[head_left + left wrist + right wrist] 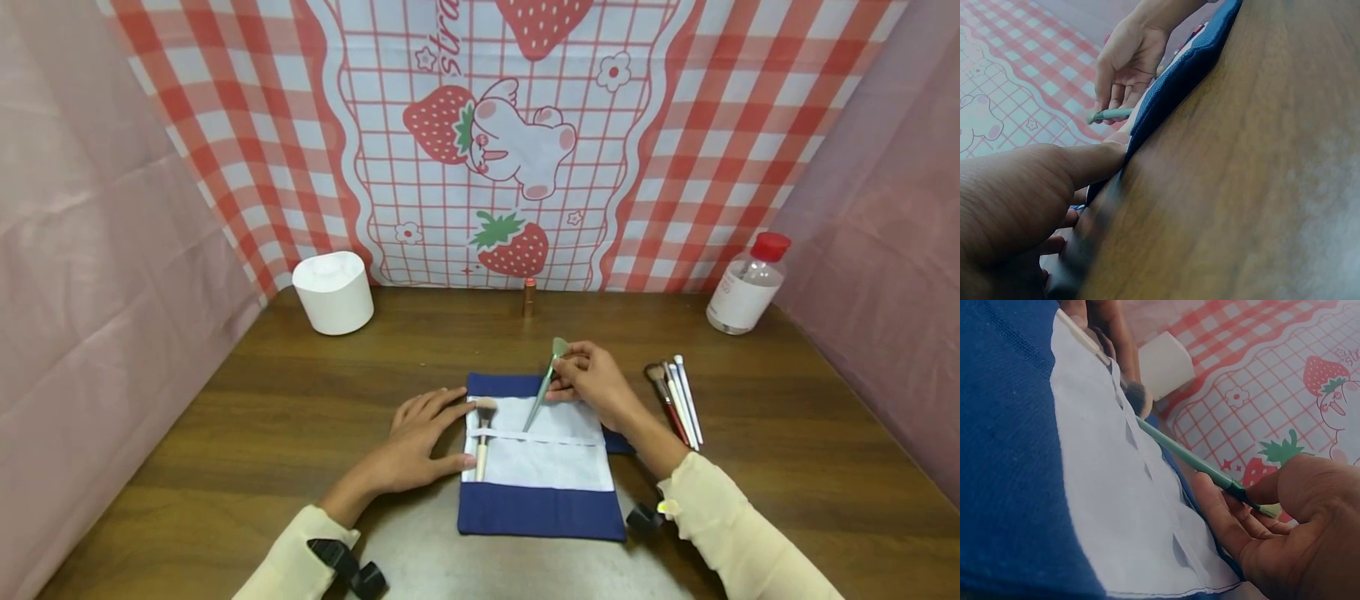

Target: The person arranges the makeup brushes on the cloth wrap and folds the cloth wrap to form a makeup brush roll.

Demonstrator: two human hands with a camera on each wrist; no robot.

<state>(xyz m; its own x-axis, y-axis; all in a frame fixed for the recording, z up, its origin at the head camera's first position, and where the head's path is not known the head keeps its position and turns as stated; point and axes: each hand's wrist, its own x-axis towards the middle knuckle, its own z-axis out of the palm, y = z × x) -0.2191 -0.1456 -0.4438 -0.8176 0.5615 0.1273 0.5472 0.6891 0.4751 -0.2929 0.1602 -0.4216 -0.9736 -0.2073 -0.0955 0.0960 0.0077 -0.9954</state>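
Observation:
A blue cloth brush roll (540, 510) with a white lining lies unfolded on the table. One makeup brush with a pale handle (482, 454) sits under the white strap at its left side. My right hand (596, 385) pinches a green makeup brush (542, 392) near its bristles. That brush slants down, its handle tip at the strap; in the right wrist view the green handle (1188, 455) reaches toward the strap (1141, 447). My left hand (420, 446) rests at the roll's left edge with fingers spread, thumb touching the edge in the left wrist view.
Several makeup brushes (678, 400) lie to the right of the roll. A white container (333, 293) stands at the back left, a copper-coloured tube (529, 297) at the back middle, and a red-capped bottle (746, 287) at the back right. A strawberry-print cloth (525, 150) hangs behind.

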